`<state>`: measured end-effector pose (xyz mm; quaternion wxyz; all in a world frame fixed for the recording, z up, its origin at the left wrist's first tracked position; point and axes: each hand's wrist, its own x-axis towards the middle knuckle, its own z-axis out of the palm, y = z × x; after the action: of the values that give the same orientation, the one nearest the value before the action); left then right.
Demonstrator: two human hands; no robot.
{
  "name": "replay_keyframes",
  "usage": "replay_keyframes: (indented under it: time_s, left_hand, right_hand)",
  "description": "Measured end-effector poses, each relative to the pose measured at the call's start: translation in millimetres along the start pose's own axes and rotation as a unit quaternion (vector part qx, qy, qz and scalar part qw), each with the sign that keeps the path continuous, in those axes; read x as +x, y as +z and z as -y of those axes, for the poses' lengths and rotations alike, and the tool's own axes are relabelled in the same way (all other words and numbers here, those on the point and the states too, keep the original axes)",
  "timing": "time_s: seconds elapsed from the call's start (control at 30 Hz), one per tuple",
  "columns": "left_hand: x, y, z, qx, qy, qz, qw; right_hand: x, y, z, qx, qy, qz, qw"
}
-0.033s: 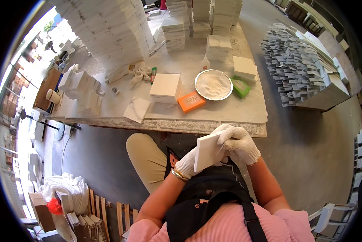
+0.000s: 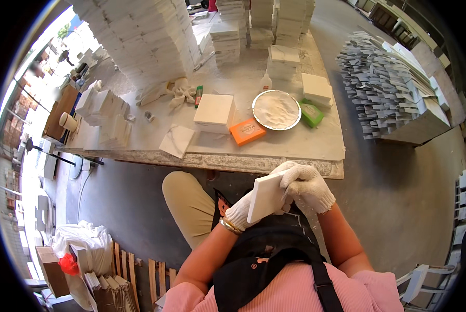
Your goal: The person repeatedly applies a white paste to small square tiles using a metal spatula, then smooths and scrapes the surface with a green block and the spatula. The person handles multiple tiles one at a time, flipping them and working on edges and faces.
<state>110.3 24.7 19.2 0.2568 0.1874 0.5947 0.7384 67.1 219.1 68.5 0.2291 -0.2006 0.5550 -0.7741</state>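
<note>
A white square tile is held upright on its edge over my lap, in front of my black apron. My left hand, in a white knit glove with a gold bracelet at the wrist, grips the tile from behind and below. My right hand, also gloved, is closed over the tile's upper right edge. Both hands are close to my body, just short of the table's front edge.
On the marble table: a round metal pan of white powder, an orange box, a green box, a white block, a loose tile and tall tile stacks. Grey tile racks stand right.
</note>
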Motion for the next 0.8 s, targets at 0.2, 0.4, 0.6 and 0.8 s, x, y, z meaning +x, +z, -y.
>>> replay_keyframes:
  time_s: [0.2,0.4,0.6,0.8]
  left_hand:
    - [-6,-3,-1,-0.525,-0.133,-0.053,0.839]
    - [-18,-24,39,-0.474,-0.069,-0.124,0.869]
    - [-10,-37,10,-0.393,-0.05,-0.175,0.901]
    - [-11,-43,7,-0.357,-0.051,-0.246,0.9]
  right_hand:
    - [7,-3,-5,0.056,0.028,-0.077,0.995]
    - [56,-59,35,-0.282,0.027,-0.275,0.919]
    - [116,-98,22,-0.643,-0.041,-0.182,0.743]
    - [112,-121,37,-0.613,0.026,-0.221,0.758]
